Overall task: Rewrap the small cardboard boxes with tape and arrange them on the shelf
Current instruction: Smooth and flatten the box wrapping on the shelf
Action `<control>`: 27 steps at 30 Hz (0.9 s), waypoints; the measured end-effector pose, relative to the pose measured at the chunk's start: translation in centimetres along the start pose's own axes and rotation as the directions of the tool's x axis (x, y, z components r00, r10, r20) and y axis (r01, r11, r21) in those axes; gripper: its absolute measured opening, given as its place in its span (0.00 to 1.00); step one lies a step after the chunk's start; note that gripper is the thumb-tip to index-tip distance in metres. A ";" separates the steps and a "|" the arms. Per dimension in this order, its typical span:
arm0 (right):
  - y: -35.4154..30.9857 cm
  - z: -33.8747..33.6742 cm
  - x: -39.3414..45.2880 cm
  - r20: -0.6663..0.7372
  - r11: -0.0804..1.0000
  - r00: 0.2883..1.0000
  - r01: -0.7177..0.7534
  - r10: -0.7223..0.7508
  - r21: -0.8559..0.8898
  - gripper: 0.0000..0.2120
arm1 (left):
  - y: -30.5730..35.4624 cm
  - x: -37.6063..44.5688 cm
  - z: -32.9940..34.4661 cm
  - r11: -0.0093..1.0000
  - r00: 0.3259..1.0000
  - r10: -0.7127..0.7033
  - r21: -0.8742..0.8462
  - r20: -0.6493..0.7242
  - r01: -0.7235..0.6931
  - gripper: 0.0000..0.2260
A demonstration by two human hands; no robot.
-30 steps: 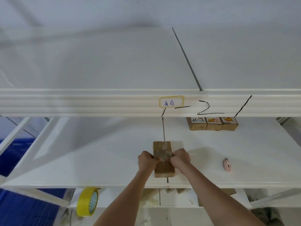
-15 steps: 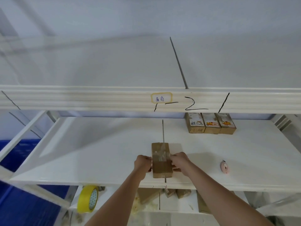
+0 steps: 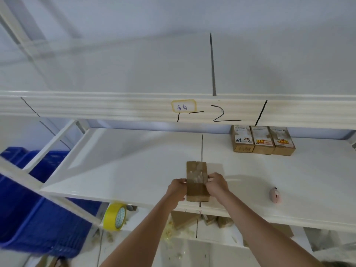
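A small cardboard box [image 3: 196,182] lies flat on the white shelf [image 3: 134,170], near the front edge, right over the thin dark seam in the board. It has clear tape [image 3: 197,175] across its top. The left hand [image 3: 177,189] holds the left side of the box with curled fingers. The right hand [image 3: 216,185] holds the right side, with its fingertips up on the taped top. Both grips are closed on the box.

A second ago both hands were bunched close over the middle of the box and hid much of it. Now they sit a bit apart at its sides, and more of the taped top shows. The box is in the same spot on the seam.

Three more taped boxes [image 3: 263,140] stand side by side at the back right of the shelf, touching each other. A small pink cutter [image 3: 275,195] lies on the shelf, well apart to the right of the hands. A yellow tape roll [image 3: 115,216] rests on the lower shelf, below and left. Blue crates [image 3: 34,218] sit on the far left; more of them shows now than before.
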State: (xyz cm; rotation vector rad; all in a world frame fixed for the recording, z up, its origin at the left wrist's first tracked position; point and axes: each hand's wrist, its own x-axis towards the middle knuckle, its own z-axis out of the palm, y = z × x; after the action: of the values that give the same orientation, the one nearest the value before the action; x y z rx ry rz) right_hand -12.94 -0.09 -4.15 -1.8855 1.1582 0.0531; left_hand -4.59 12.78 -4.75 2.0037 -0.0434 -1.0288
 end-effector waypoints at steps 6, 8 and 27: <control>-1.1 0.7 -1.5 -0.194 0.993 0.976 0.081 -0.097 -0.086 0.18 | -0.6 -0.8 -0.5 1.000 0.995 0.003 0.001 -0.095 -0.003 0.16; -2.1 1.4 -2.2 -0.283 0.983 0.941 0.166 -0.183 -0.085 0.18 | -0.8 -0.9 -1.3 0.998 0.986 0.047 -0.022 -0.163 -0.051 0.15; -10.2 20.4 -9.7 0.414 0.948 0.905 -0.209 0.095 0.239 0.10 | -12.8 -2.8 -20.1 0.979 0.920 -0.043 -0.199 -0.389 -0.039 0.09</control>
State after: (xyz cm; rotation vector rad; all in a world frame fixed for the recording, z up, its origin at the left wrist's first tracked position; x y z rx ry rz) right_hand -3.06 22.63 -5.24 -1.4453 0.9709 0.3309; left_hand 2.97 35.47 -6.08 1.9829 0.2698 -0.5880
